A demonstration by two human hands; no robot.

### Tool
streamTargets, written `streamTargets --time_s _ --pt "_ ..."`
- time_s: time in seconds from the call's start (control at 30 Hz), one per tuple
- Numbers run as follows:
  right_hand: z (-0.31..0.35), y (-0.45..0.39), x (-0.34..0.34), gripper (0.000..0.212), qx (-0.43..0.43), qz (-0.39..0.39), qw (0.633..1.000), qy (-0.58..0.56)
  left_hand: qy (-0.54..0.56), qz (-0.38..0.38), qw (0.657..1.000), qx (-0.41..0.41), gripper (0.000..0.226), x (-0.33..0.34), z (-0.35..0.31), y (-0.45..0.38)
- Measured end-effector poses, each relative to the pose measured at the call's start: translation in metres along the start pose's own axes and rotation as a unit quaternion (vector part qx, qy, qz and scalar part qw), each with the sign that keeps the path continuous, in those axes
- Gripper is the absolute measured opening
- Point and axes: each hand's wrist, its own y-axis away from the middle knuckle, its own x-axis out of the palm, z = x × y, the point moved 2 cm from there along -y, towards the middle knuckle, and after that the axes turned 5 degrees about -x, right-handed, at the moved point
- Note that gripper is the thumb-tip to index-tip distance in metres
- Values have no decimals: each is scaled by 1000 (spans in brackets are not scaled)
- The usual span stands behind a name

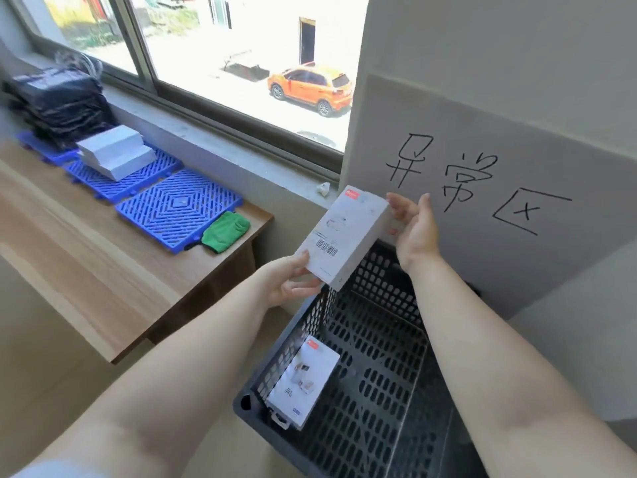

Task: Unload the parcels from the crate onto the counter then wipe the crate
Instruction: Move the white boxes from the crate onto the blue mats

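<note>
Strong daylight pours in through the window [241, 63], and the street outside is washed out almost to white. The wall [517, 46] sits in soft grey shade. Straight lines bow toward the edges, a wide-lens warp. The forearms at the bottom corners look smeared and soft.
</note>
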Motion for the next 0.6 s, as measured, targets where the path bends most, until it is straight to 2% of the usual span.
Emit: streamTargets --time_s 0.07,0.1,0.17,0.27,0.33,0.5,0.6 --pt "-3 5 25 42 22 1 991 -132 47 6 999 13 25 -24 -12 11" --pt "-7 10 40 29 34 2 986 -163 67 6 998 21 25 -37 -18 16" --pt "-19 23 74 18 66 19 991 -119 101 3 994 37 24 -64 -33 26" --pt "-48 52 144 36 141 99 985 -31 120 9 991 53 17 -113 -58 42" --pt "-68 70 194 46 144 107 984 -5 123 11 991 59 18 -151 -75 54" --pt "-115 103 306 43 126 85 988 -10 47 0 998 52 17 -259 -112 83" --pt "-135 115 362 43 134 104 985 -20 -34 -20 998 41 33 -323 -137 97"
